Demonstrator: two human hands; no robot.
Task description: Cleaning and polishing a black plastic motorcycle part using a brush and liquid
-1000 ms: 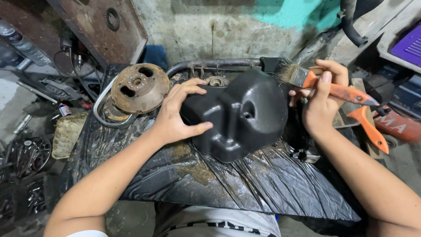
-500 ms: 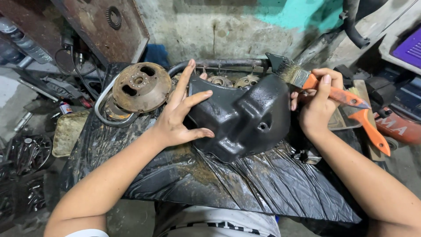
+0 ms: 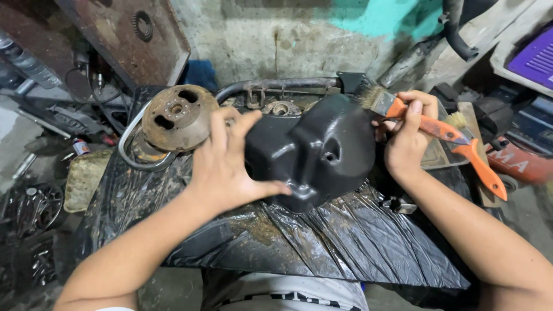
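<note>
Black moulded metal engine cover point(image 3: 314, 152), glossy and wet, tilted up above the plastic-sheeted counter point(image 3: 322, 242).
Left hand point(image 3: 227, 167) braces its left edge with fingers spread; right hand point(image 3: 406, 135) has its fingers clenched on an orange-handled paintbrush point(image 3: 415, 115), bristles at the cover's upper right edge. The cover looks mostly clean; brushing seems unfinished, and a rusty round flywheel point(image 3: 178, 117) lies beside it.
</note>
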